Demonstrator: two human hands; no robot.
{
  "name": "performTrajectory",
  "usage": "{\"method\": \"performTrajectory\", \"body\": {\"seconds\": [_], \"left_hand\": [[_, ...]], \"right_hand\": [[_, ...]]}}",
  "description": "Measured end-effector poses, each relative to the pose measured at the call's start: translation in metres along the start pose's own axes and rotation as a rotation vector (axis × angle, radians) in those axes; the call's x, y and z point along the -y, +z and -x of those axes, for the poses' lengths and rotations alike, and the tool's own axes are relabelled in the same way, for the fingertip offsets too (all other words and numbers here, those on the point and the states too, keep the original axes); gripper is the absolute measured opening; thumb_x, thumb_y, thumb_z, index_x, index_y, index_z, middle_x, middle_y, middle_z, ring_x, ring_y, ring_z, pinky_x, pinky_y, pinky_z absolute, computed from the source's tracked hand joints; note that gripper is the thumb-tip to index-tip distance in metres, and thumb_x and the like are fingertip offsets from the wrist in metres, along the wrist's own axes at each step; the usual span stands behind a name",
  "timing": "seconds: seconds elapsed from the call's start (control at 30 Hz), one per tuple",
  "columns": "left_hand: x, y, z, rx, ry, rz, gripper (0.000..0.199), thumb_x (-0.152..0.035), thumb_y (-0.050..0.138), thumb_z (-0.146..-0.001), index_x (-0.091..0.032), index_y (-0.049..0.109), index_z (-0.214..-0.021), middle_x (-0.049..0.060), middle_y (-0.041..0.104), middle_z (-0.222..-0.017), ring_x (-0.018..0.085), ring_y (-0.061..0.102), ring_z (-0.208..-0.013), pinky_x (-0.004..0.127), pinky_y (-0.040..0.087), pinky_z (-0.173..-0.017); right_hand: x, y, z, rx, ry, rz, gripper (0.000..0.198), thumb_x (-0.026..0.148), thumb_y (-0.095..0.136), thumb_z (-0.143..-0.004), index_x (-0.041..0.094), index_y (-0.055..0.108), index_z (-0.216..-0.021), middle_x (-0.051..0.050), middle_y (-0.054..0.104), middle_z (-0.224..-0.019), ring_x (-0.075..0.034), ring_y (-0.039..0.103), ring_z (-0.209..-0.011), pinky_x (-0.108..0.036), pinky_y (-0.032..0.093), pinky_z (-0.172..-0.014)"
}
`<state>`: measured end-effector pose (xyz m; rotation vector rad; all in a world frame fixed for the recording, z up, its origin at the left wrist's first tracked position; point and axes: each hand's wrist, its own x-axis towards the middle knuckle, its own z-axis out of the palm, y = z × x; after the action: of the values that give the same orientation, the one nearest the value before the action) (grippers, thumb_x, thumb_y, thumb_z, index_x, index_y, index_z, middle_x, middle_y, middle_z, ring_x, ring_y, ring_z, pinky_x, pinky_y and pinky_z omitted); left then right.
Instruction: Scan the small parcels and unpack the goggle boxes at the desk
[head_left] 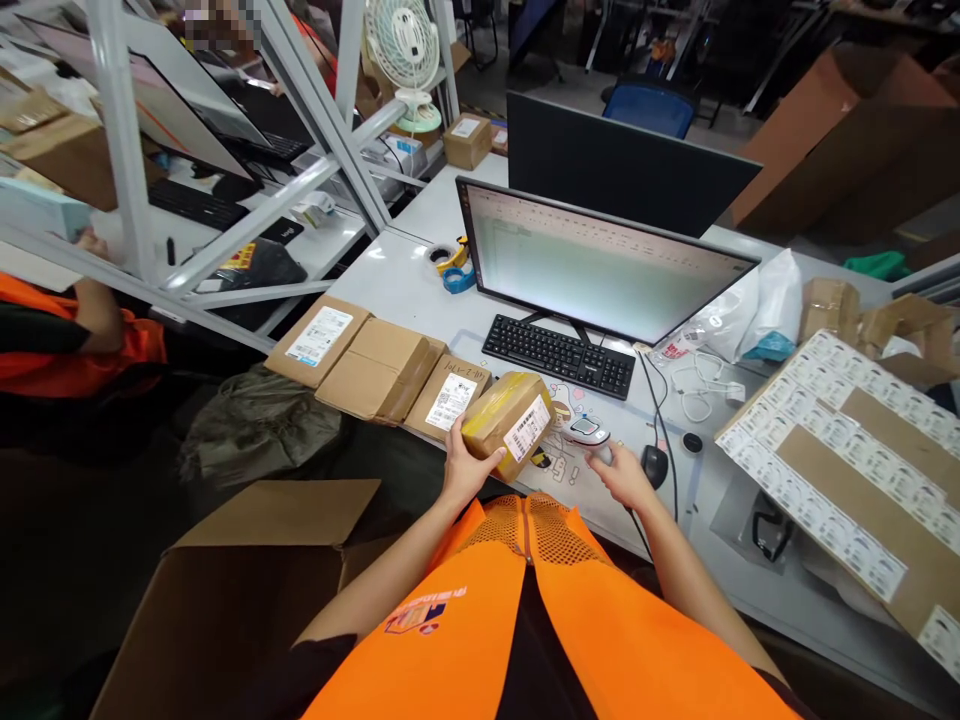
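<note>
The person, in an orange vest (465, 640), holds a taped box (495, 410) at the front edge of the desk (405, 275); the box is tilted, its white label (527, 428) facing toward the scanner side. The left hand (466, 468) is partly curled, thumb on the near face and fingers around the box's left side. The right hand (624, 477) is closed around the grip of a handheld scanner (587, 430) — its head just beside the box. Three brown cartons lie in a row to the left, the nearest, a labelled carton (454, 400), close beside the box. Behind stand a keyboard (559, 357) and a lit monitor (600, 265), with tape rolls (456, 272) near its left edge. A black mouse (655, 466) sits just right of the right hand, and a label-covered cardboard sheet (832, 470) lies farther right.
</note>
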<state>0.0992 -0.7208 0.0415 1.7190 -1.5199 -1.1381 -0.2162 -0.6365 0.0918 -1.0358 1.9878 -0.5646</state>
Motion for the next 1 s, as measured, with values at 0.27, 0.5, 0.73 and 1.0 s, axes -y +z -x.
{"method": "performTrajectory", "body": {"seconds": [0.27, 0.5, 0.73, 1.0], "left_hand": [[0.008, -0.008, 0.008, -0.038, -0.106, -0.028, 0.104, -0.042, 0.097, -0.075, -0.028, 0.045, -0.164, 0.019, 0.051, -0.163, 0.042, 0.057, -0.153, 0.06, 0.048, -0.127], [-0.005, -0.011, -0.005, 0.015, -0.107, -0.068, 0.093, -0.044, 0.095, -0.079, -0.026, 0.05, -0.159, 0.019, 0.056, -0.161, 0.042, 0.058, -0.151, 0.059, 0.048, -0.126], [-0.008, -0.012, -0.008, 0.044, -0.068, -0.089, 0.094, -0.044, 0.097, -0.079, -0.027, 0.051, -0.159, 0.017, 0.056, -0.164, 0.041, 0.055, -0.155, 0.057, 0.045, -0.129], [0.004, -0.008, 0.001, 0.033, -0.042, -0.068, 0.092, -0.042, 0.096, -0.078, -0.029, 0.052, -0.157, 0.016, 0.057, -0.162, 0.04, 0.061, -0.149, 0.056, 0.052, -0.123]], "right_hand": [[0.005, -0.038, 0.034, 0.182, -0.093, -0.008, 0.034, 0.05, 0.066, -0.084, 0.019, 0.074, -0.096, -0.005, 0.073, -0.072, -0.026, 0.07, -0.074, -0.033, 0.053, -0.068], [0.041, -0.055, 0.06, 0.288, -0.262, 0.166, 0.023, 0.038, 0.062, -0.078, 0.021, 0.073, -0.089, -0.005, 0.078, -0.082, -0.025, 0.069, -0.079, -0.033, 0.051, -0.076], [0.032, -0.045, 0.056, 0.291, -0.271, 0.238, 0.025, 0.036, 0.064, -0.081, 0.022, 0.075, -0.099, -0.006, 0.081, -0.091, -0.027, 0.071, -0.083, -0.032, 0.049, -0.077], [-0.04, 0.007, -0.008, 0.0, -0.051, 0.37, 0.05, 0.044, 0.056, -0.101, 0.011, 0.071, -0.136, -0.022, 0.08, -0.123, -0.037, 0.076, -0.117, -0.041, 0.056, -0.099]]}}
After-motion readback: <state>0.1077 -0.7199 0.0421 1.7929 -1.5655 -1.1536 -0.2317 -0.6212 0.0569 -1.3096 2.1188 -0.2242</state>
